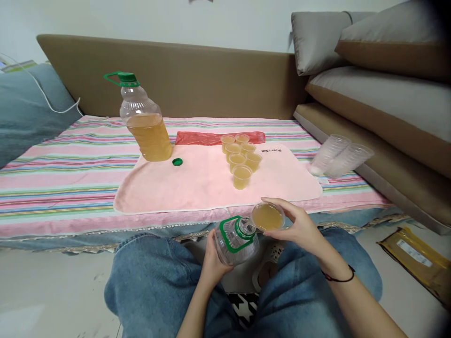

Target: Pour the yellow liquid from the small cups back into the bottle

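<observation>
My left hand [215, 256] is wrapped round a clear plastic bottle [237, 249] with a green handle ring, its uncapped mouth pointing up and right. In my right hand [298, 223] is a clear cup of yellowish liquid [268, 217], held at the bottle's mouth with its rim close against it. Several filled cups [241, 176] stand grouped on a pink mat [169, 188]. A large bottle [151, 136] with a green cap and handle, partly full of amber liquid, stands at the mat's left. Near it lies a small green cap [177, 162].
Two stacks of clear cups [338, 157] lie at the right beside piled cushions [380, 98]. A red plastic strip [197, 138] lies behind the filled cups. A yellow-taped package [416, 258] is on the floor at right.
</observation>
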